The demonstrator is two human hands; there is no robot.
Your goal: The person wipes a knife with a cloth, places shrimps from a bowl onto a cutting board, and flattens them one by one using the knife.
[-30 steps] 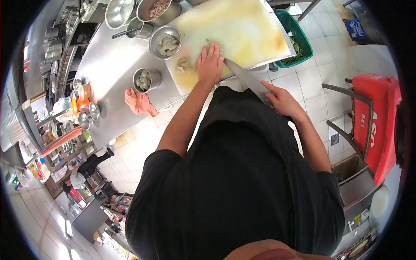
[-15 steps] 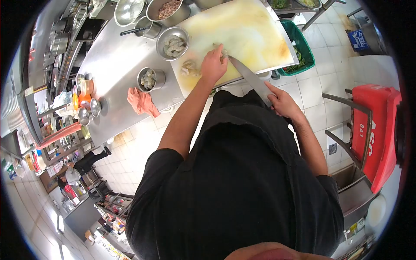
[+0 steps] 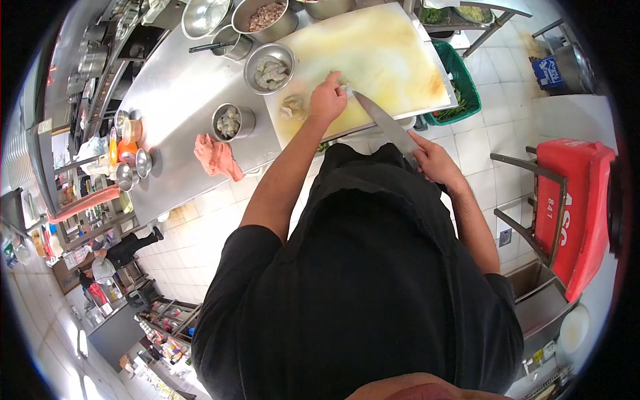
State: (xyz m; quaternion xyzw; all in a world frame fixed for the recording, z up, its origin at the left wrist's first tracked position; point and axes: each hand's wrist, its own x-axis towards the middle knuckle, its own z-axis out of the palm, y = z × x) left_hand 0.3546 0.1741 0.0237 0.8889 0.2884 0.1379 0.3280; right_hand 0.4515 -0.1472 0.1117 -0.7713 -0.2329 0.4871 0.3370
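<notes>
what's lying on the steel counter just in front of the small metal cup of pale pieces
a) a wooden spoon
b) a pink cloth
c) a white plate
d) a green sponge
b: a crumpled pink cloth lies on the steel counter just below the small metal cup in the head view, near the counter's front edge.

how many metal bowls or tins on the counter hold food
3: one beside the board's left edge with pale pieces, a small tin nearer the pink rag, and one at the counter's far end. Others may be hidden at the top edge.
</notes>
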